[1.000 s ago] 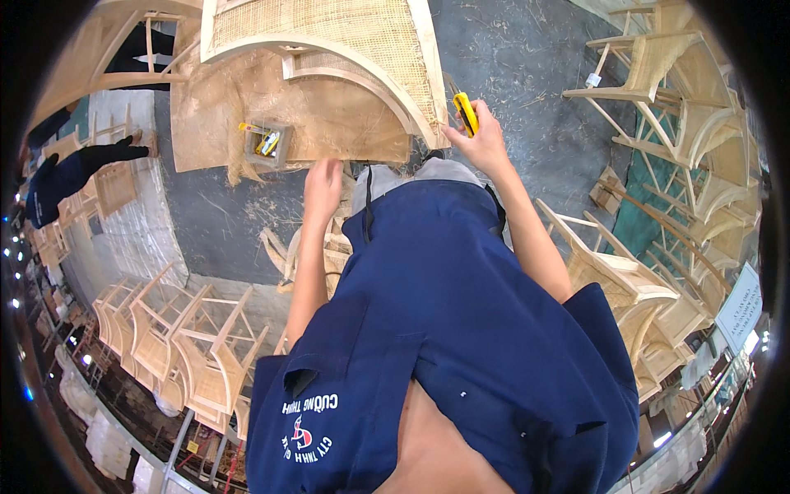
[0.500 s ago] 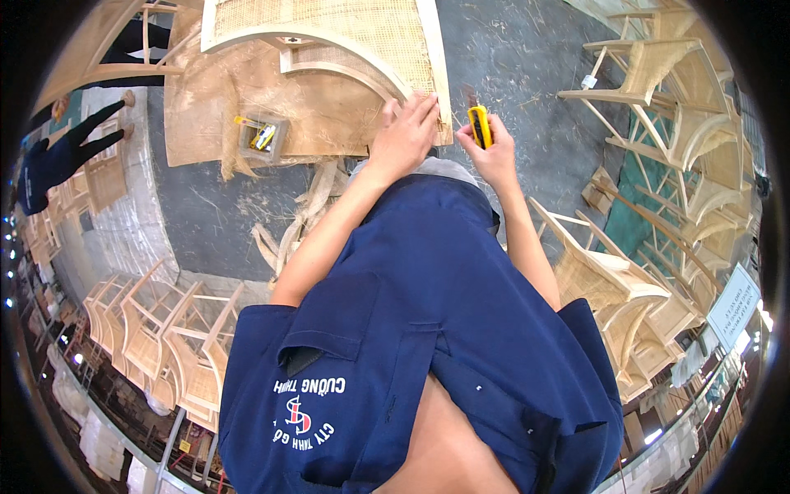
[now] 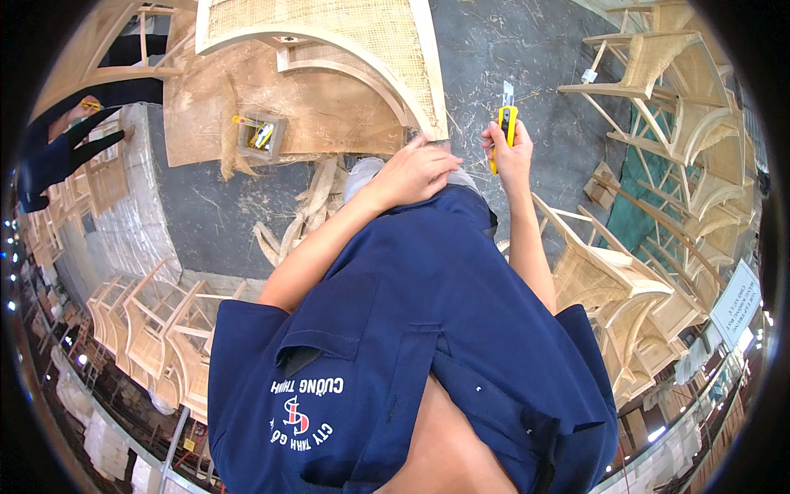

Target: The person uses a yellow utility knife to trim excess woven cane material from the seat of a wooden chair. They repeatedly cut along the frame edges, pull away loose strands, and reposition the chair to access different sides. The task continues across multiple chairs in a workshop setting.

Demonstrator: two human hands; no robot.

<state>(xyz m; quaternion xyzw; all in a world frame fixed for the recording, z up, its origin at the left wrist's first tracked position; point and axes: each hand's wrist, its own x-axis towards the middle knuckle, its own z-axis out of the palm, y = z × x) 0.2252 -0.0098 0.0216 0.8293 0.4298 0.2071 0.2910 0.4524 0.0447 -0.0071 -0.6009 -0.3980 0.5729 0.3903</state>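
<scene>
Beside the cane chair frame, far left: a co-worker's dark sleeve [image 3: 62, 152] reaches over stacked frames, well apart from the work.
Left of the cane chair frame: a small wooden tray [image 3: 262, 137] with yellow tools sits on the plywood board [image 3: 329, 107].
Cane chair frame [image 3: 346, 37]: lies on the board, its woven panel and curved rail ending at the lower right corner.
Left hand [image 3: 415, 173]: a second ago it hung short of the frame; now it lies flat on that corner, fingers spread, pressing rather than gripping.
Right hand [image 3: 510, 152]: closed around a yellow utility knife [image 3: 507, 123], blade up, just right of the corner; it has drawn in closer.
Meaning: with the corner pinned, trimming the cane edge looks about to begin.
Right of the cane chair frame: bare wooden chairs [image 3: 658, 74] stand stacked on the floor.
</scene>
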